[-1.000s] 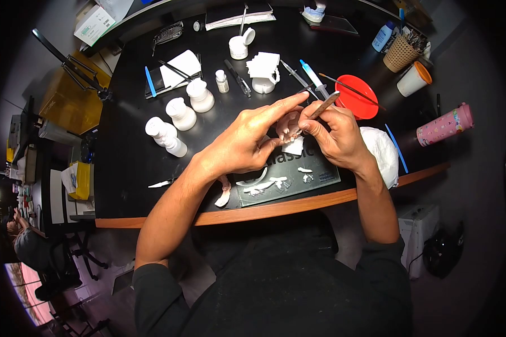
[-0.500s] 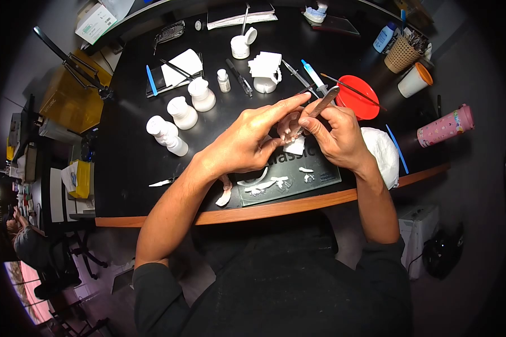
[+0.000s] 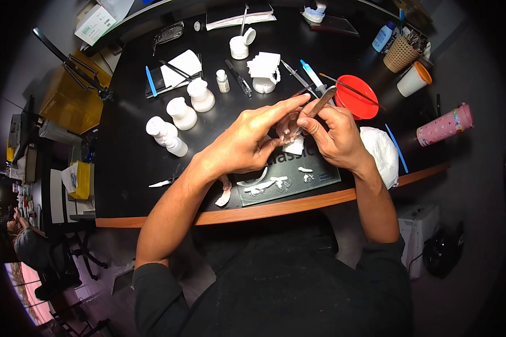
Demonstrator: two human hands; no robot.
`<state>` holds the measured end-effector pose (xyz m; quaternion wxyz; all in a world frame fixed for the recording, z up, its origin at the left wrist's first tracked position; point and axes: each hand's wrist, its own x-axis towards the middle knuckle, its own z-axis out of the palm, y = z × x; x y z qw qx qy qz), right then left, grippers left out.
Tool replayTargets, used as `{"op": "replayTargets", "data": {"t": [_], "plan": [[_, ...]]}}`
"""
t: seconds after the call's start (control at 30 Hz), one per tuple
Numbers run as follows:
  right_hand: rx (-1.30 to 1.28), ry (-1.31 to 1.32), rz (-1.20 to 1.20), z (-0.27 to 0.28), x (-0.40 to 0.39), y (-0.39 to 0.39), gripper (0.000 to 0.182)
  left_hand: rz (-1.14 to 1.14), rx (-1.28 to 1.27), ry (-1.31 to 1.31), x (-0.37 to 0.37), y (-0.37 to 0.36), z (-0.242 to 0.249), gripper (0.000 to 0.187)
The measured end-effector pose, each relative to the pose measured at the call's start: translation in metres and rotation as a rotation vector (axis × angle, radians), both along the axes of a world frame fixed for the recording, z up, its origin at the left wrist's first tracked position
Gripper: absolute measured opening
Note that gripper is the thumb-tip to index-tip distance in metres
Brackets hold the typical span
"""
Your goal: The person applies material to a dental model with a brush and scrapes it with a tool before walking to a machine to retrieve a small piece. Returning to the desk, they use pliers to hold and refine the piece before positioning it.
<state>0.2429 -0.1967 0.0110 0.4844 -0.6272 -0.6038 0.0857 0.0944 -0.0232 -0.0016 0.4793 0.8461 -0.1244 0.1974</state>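
- Pink piece (image 3: pixel 287 126): held between your left hand's (image 3: pixel 252 132) thumb and fingers, over the far side of the slab (image 3: pixel 324 168). Too light a pinch could drop it.
- Your right hand (image 3: pixel 339 132) grips a slim tool (image 3: pixel 322 102), tip unclear; a slip could gouge the piece.
- Your knuckles sit near the red bowl (image 3: pixel 358 110); an outward swing could dislodge its brush (image 3: pixel 348 89).

Head-worn view, forward and downward

A lab, probably dental: white bottles (image 3: pixel 202 96), glass slab (image 3: pixel 291 168), syringe (image 3: pixel 311 73), tool-filled basket (image 3: pixel 400 54).
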Motion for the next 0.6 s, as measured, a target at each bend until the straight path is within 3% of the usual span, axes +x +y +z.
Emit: {"op": "replayTargets", "data": {"t": [0.33, 0.6], "plan": [[0.033, -0.070, 0.047, 0.0023, 0.0005, 0.0008, 0.015, 0.002, 0.003, -0.001, 0.0000, -0.0008, -0.0015, 0.088], [0.008, 0.032, -0.007, -0.0035, -0.0024, 0.0031, 0.017, 0.004, 0.023, 0.008, -0.0002, -0.0002, -0.0004, 0.090]]}}
